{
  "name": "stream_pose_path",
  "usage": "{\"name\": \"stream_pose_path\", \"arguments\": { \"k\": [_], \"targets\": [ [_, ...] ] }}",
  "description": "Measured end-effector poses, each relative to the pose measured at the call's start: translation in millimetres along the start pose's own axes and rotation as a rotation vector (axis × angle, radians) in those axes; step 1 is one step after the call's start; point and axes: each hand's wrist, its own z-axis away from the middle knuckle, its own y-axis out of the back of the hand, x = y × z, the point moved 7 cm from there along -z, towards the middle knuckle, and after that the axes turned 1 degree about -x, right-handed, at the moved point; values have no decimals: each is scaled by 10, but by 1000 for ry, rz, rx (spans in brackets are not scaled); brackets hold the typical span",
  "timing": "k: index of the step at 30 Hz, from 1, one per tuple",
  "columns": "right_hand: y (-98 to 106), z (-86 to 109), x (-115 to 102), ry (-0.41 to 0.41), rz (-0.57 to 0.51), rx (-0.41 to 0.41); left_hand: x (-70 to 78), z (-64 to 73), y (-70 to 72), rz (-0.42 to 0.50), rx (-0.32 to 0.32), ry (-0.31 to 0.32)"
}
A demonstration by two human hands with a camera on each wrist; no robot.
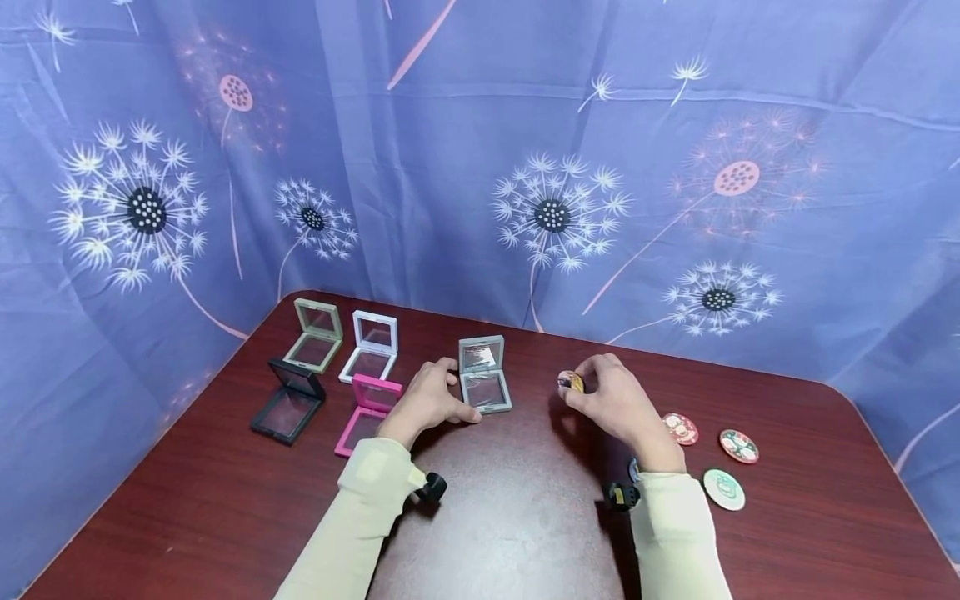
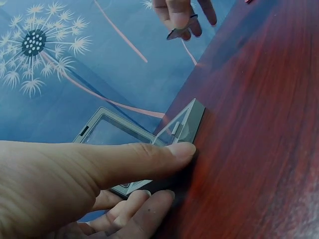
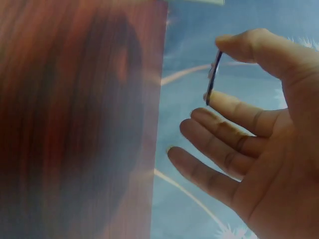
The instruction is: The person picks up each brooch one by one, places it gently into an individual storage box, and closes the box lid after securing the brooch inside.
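While the left hand [image 1: 429, 398] is touching the grey case [image 1: 486, 375], the right hand [image 1: 617, 398] is pinching a disc [image 1: 570, 381]

The disc is hanging above the worktop [image 1: 525, 467], right of the grey case and well apart from it. The right thumb and forefinger are gripping it by opposite edges; the other three fingers are spreading loosely. In the head view its printed face is showing; in the right wrist view it is appearing edge-on, its long axis running from thumb to forefinger, nearly upright with a slight lean.

The grey case is standing open, its base lying flat, its lid rising from the far side. Its long axis, base to lid, is running away from the person. The left thumb is lying nearly straight, its tip at the front left corner, and the other fingers are bending beside the left side; whether they are pinching it, I cannot tell.

Further left, a green case [image 1: 321, 336], a white case [image 1: 375, 350], a black case [image 1: 300, 393] and a pink case [image 1: 371, 410] are standing open. On the right, a red disc [image 1: 682, 429], a green-and-red disc [image 1: 739, 446] and a pale disc [image 1: 724, 489] are lying flat. A patterned curtain [image 1: 450, 167] is hanging behind.
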Motion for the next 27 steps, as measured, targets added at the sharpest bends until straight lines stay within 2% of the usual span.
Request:
{"name": "stream_pose_path", "arguments": {
  "k": [5, 15, 22, 27],
  "targets": [
    [-109, -67, -124, 43, -23, 8, 11, -1, 33, -25, 1, -27],
    [-380, -204, -297, 32, -40, -70, -13, 5, 33, -17, -8, -8],
    [-484, -265, -400, 28, -36, -81, -16, -9, 18, -34, 0, -24],
    [-552, -308, -461, 27, -38, -77, -34, -3, 4, -25, 1, -6]
  ]
}}
